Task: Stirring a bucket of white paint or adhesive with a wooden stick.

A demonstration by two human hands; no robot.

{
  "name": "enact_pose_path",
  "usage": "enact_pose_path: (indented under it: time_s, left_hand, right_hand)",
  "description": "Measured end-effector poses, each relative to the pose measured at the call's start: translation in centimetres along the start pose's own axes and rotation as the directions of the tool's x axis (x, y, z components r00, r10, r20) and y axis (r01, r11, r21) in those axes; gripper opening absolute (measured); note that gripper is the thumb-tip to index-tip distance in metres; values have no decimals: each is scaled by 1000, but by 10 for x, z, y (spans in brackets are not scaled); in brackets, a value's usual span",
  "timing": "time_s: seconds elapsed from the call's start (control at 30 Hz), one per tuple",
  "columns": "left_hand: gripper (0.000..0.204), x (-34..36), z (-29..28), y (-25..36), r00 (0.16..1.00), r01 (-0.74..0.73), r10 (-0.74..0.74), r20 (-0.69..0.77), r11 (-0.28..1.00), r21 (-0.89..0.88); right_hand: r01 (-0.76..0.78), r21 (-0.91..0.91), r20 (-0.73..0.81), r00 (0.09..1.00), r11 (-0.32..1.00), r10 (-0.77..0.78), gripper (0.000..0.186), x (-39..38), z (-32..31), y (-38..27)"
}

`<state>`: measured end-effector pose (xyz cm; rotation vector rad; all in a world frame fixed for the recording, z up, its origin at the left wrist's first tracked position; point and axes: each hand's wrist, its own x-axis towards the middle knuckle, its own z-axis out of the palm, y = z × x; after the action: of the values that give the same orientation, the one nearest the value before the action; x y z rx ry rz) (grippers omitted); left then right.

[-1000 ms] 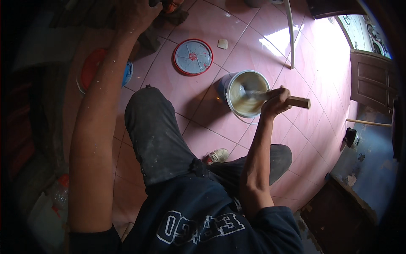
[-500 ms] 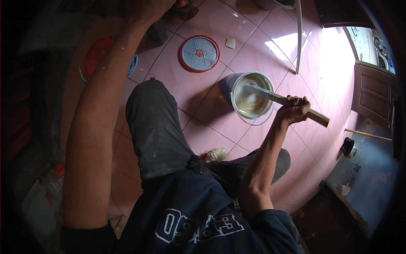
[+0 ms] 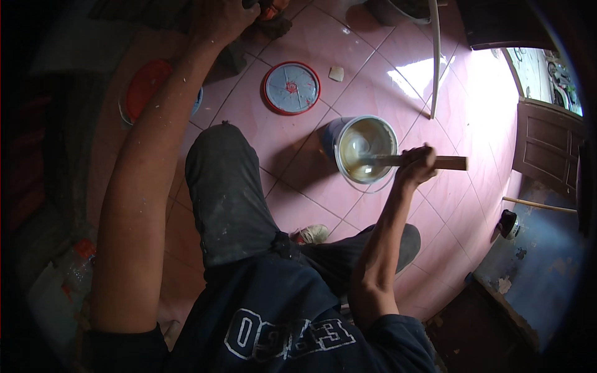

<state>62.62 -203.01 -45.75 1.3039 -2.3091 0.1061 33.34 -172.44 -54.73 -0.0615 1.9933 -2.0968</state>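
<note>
My right hand (image 3: pixel 418 166) is closed around a flat wooden stick (image 3: pixel 451 163), whose pale-coated far end dips into a bucket (image 3: pixel 337 144). Cream-coloured, swirled liquid (image 3: pixel 356 146), like paint, lies inside. The bucket stands on the tiles with its wire handle hanging down on the near side. Far to the upper left, my left hand (image 3: pixel 227 17) reaches out on a stretched arm. Its fingers are mostly cut off by the picture's top edge, beside a dark thing and something orange that I cannot make out.
A grey lid with a red rim (image 3: pixel 291 87) lies on the pink tiled floor (image 3: pixel 305 168), near a small pale chip (image 3: pixel 336 74). Behind my left forearm is a red lid (image 3: pixel 148 87). A pale pole (image 3: pixel 435 68) and another bucket (image 3: pixel 398 11) are farther off.
My right hand has moved slightly left, and the stick has swung from slanting to nearly level, its dipped end now nearer me in the bucket. My left hand has barely moved.
</note>
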Motion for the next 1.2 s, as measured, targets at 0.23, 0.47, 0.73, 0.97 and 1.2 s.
enact_pose_path:
  time_s: [0.23,0.47,0.73,0.97,1.2]
  left_hand:
    - [60,0,3,6,999,11,-9,40,1000,-29]
    - [57,-4,5,-2,997,-34,33,-65,999,-7]
    - [59,-3,2,-1,1000,11,-11,-23,1000,-7]
    - [58,-6,2,-1,998,-31,30,-50,999,-18]
    - [55,-1,0,7,1000,24,-23,21,998,-59]
  right_hand:
    - [244,-139,50,970,960,-239,22,15,-23,32]
    - [186,117,-94,980,976,-175,23,17,-11,8]
    - [57,161,28,998,985,-62,35,3,-4,-15]
    - [39,27,-1,999,999,-39,31,-14,6,-19]
    - [232,-145,84,972,962,-222,29,-13,-26,20]
